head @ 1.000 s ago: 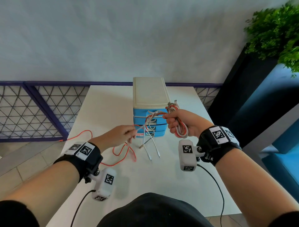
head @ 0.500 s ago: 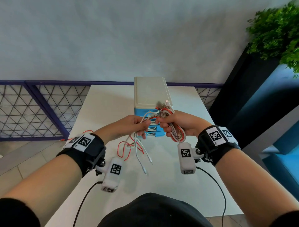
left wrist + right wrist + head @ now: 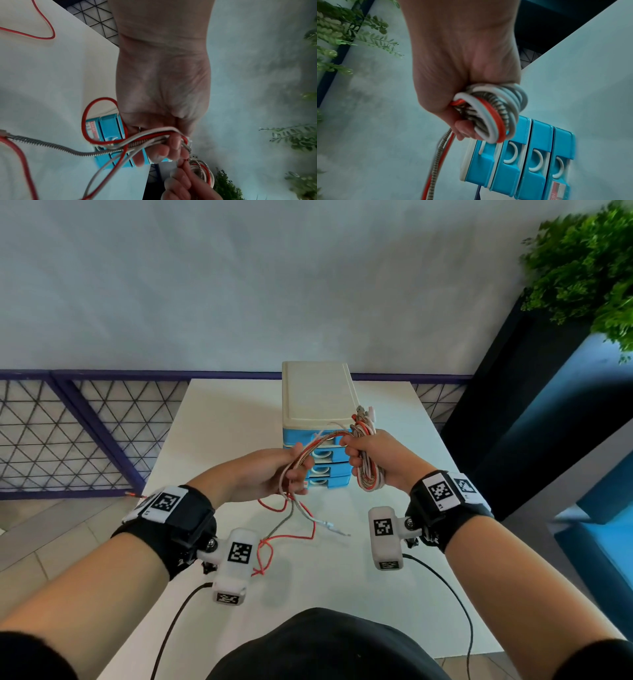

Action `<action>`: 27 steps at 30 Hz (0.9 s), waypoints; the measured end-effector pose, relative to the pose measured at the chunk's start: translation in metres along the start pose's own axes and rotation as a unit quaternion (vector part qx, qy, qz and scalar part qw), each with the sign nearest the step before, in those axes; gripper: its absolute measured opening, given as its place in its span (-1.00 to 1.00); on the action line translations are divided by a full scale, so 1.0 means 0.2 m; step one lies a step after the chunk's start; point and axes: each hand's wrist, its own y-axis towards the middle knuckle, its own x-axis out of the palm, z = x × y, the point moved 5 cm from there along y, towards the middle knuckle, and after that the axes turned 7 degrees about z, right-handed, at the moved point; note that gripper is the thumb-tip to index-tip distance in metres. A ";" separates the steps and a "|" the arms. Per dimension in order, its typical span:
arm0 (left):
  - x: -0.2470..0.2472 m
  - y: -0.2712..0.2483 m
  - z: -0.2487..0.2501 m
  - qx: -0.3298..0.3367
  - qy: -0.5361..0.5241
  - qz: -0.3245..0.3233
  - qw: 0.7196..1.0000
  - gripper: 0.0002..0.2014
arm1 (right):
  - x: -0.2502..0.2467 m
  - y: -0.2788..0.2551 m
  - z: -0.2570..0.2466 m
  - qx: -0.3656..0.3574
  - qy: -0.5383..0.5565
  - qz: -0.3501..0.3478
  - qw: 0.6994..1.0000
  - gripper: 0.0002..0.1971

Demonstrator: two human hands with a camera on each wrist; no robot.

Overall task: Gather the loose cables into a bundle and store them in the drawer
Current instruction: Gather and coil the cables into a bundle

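1. Right hand [image 3: 375,458] clenched round the coiled cable bundle [image 3: 366,474], held above the desk [image 3: 394,594]; loops run near-vertical, plug ends up
2. Left hand [image 3: 270,474] pinches the loose strands [image 3: 308,455], which span sideways to the bundle; tails [image 3: 301,522] trail onto the desk
3. Drawer unit [image 3: 317,392] stands just behind both hands, drawers closed, nearer the right

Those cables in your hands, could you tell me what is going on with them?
A person is winding loose cables into a coil. The right hand grips the coiled bundle, while the left hand holds the unwound strands leading to it. The loose ends trail over the white table. The drawer unit behind looks closed.
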 end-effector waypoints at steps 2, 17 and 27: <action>0.00 0.00 0.01 0.019 0.030 0.002 0.999 -0.67 | 0.00 0.01 0.00 0.012 0.016 0.002 1.000 -0.87; 0.28 0.01 0.16 0.164 0.549 0.152 0.805 -0.67 | 0.22 -0.08 -0.01 0.071 0.136 -0.137 0.979 -0.31; 0.32 0.04 0.17 0.111 0.618 0.134 0.766 -0.73 | 0.14 -0.03 0.00 -0.025 0.022 0.071 0.997 -0.73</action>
